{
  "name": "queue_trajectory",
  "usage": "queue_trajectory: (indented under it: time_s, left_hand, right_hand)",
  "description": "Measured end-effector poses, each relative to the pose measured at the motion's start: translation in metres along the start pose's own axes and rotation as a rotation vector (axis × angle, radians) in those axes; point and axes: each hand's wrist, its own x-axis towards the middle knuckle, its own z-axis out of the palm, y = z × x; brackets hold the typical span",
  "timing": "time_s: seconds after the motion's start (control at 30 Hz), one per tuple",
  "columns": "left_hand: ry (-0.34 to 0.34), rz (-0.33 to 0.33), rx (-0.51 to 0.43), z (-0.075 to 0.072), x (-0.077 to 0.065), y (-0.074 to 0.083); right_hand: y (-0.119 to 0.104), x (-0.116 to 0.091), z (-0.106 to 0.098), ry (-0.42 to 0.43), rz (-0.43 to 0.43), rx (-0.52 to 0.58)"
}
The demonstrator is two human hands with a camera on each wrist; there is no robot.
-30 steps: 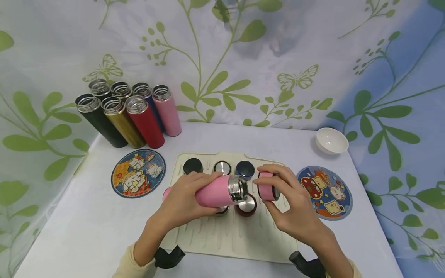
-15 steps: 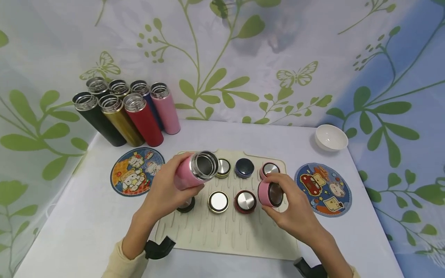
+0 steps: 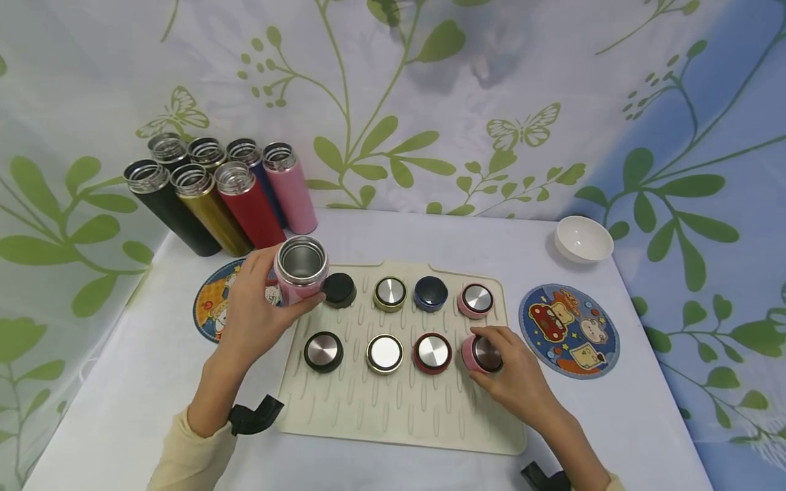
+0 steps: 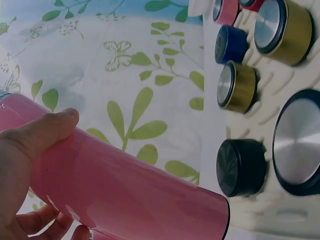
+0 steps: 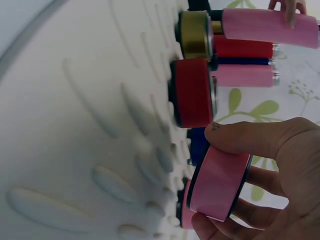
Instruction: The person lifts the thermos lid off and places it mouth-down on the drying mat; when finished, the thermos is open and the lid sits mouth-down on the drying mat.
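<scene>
My left hand [image 3: 253, 317] grips a pink vacuum bottle [image 4: 125, 182], its thumb on one side and fingers round the other. In the head view the bottle's steel mouth faces up, uncapped, above the left coaster. At the mat's right side my right hand [image 3: 518, 375] pinches a pink bottle lid [image 5: 220, 182] between thumb and fingers. The lid is tilted and its edge is close over the cream ridged mat [image 3: 399, 409]. Beside it, on the mat, lie a red lid [image 3: 432, 353] and another pink lid [image 3: 475, 301].
Black [image 3: 323, 351], gold [image 3: 385, 354] and blue [image 3: 431, 293] lids share the mat in two rows. Several uncapped bottles [image 3: 248, 208] stand together at the back left. A round coaster [image 3: 571, 332] lies right of the mat, and a white bowl [image 3: 583, 240] sits behind it.
The bottle and lid have moved apart. My left hand has carried the bottle left and back, turning its mouth upward; my right hand has lowered the lid toward the mat.
</scene>
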Motion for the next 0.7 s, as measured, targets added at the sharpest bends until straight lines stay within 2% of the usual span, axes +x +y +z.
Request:
queue_trajectory:
  time_s: [0.17, 0.47, 0.7]
  left_hand:
    - [0.032, -0.038, 0.014, -0.004, 0.006, -0.007]
    - [0.100, -0.039, 0.018, -0.009, 0.005, -0.015]
    - [0.151, -0.042, -0.027, -0.006, 0.012, -0.021]
  right_hand:
    - [0.007, -0.004, 0.008, -0.030, 0.037, -0.012]
    - [0.008, 0.000, 0.018, -0.066, 0.035, -0.028]
    - [0.008, -0.007, 0.004, -0.154, 0.079, -0.057]
